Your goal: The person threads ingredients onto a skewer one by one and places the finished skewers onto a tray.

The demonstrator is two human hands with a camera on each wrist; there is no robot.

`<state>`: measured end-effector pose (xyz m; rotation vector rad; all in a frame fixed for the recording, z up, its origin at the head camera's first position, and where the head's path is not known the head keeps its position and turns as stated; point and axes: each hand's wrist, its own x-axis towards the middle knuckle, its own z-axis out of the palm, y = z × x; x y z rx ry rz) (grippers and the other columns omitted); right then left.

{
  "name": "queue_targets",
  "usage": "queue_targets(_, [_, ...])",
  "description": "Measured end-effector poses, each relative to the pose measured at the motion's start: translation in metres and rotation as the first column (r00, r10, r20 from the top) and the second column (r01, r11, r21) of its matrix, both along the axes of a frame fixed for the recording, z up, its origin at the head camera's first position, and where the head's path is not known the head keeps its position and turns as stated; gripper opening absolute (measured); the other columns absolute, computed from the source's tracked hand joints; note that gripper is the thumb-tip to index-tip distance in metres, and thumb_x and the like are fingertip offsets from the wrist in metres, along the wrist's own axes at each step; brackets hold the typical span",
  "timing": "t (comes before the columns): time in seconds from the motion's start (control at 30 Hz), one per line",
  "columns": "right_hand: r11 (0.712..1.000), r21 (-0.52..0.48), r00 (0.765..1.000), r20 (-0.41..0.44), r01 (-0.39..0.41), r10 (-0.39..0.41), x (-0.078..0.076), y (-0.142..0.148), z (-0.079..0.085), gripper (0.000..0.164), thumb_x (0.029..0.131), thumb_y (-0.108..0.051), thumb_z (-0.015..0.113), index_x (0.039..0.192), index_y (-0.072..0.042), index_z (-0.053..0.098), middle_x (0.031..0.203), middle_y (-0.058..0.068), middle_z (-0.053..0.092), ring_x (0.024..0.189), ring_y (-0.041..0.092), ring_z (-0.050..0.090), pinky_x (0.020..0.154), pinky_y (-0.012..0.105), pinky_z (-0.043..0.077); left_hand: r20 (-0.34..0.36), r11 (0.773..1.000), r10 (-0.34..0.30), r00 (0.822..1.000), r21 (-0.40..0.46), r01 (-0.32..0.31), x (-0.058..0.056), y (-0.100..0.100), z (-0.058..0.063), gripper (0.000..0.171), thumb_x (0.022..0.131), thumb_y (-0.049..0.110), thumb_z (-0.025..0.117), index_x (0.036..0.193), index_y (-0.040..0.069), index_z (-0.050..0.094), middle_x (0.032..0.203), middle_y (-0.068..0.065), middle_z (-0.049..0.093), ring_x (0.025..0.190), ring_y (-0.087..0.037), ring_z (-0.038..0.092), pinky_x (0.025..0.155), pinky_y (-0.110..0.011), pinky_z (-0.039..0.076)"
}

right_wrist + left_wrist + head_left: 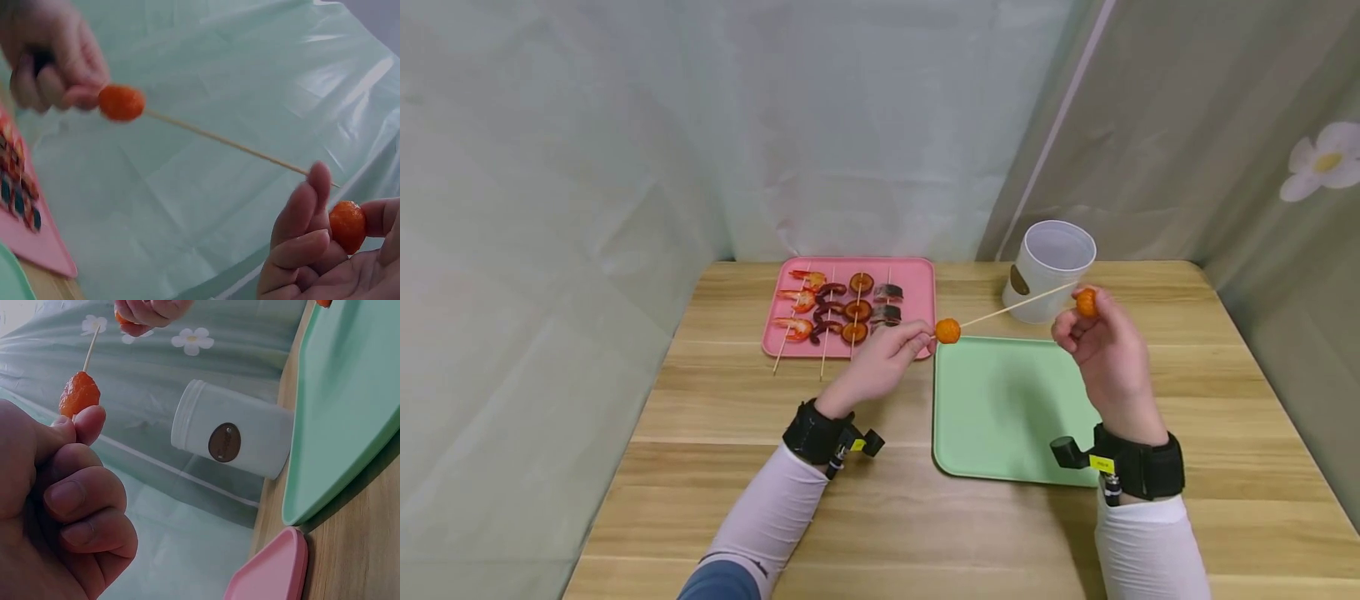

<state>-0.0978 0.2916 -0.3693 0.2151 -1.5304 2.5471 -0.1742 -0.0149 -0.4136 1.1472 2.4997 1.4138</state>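
My left hand (883, 362) pinches one end of a thin wooden skewer (1018, 307) between thumb and forefinger, its other fingers curled in. An orange, bumpy ball (947, 331) is threaded on the stick right beside those fingertips. The bare stick slants up to the right, toward my right hand (1108, 358). There, thumb and fingers pinch a second orange ball (347, 227), with the skewer's free tip close by it. Both hands are raised, the right one over the edge of the green tray (1007, 408).
Skewers of shrimp (795, 323), dark curled pieces, mushroom slices (857, 311) and grey-skinned chunks (887, 292) lie on a pink tray (921, 287) at the back left. A white cup (1037, 279) with a brown oval label stands behind the green tray. Curtains (880, 125) hang behind the wooden table (880, 517).
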Motion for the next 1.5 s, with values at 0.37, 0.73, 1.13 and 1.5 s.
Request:
queue_targets(0.37, [0.913,-0.340,0.974,-0.092,-0.227,0.208,-0.005,0.005,0.001,0.046,0.117,-0.018,0.018,0.121,0.001,0.060,0.070,0.001,0.025,0.061,0.017,0.022,0.060,0.027,0.014,0.026,0.999,-0.013,1.000,-0.029,0.014,0.001,0.000,0.005,0.024,0.116,0.016,0.048,0.104,0.011,0.068,0.077,0.004,0.054,0.069,-0.011,0.045,0.070,-0.030,0.042])
queue_targets(0.73, [0.982,-0.187,1.000,0.001,-0.015,0.016,-0.002,0.001,0.001,0.037,0.118,-0.022,0.028,0.109,-0.007,0.060,0.072,-0.002,0.031,0.066,0.017,0.023,0.064,0.027,0.019,0.063,0.993,-0.078,0.995,-0.082,0.083,0.001,0.001,0.002,0.025,0.116,0.017,0.048,0.111,0.011,0.072,0.102,-0.005,0.074,0.073,-0.013,0.047,0.075,-0.032,0.047])
queue_targets(1.13, [0.960,0.094,0.964,0.025,0.262,-0.266,-0.001,-0.009,0.005,0.025,0.116,-0.021,0.043,0.109,-0.006,0.061,0.079,0.001,0.042,0.068,0.014,0.040,0.064,0.027,0.030,0.049,0.996,-0.042,0.998,-0.079,0.046,0.002,0.001,0.003,0.026,0.115,0.012,0.048,0.105,0.007,0.071,0.094,-0.001,0.069,0.080,-0.014,0.055,0.082,-0.034,0.052])
queue_targets(1.5, [0.915,0.225,0.942,-0.098,0.335,-0.321,-0.003,-0.023,-0.002,0.021,0.113,-0.015,0.056,0.122,-0.004,0.071,0.076,0.004,0.049,0.068,0.018,0.040,0.062,0.023,0.032,0.016,0.997,-0.036,0.999,-0.065,0.037,0.002,0.002,0.002,0.025,0.114,0.009,0.049,0.106,0.001,0.072,0.097,-0.003,0.072,0.093,-0.016,0.067,0.089,-0.035,0.057])
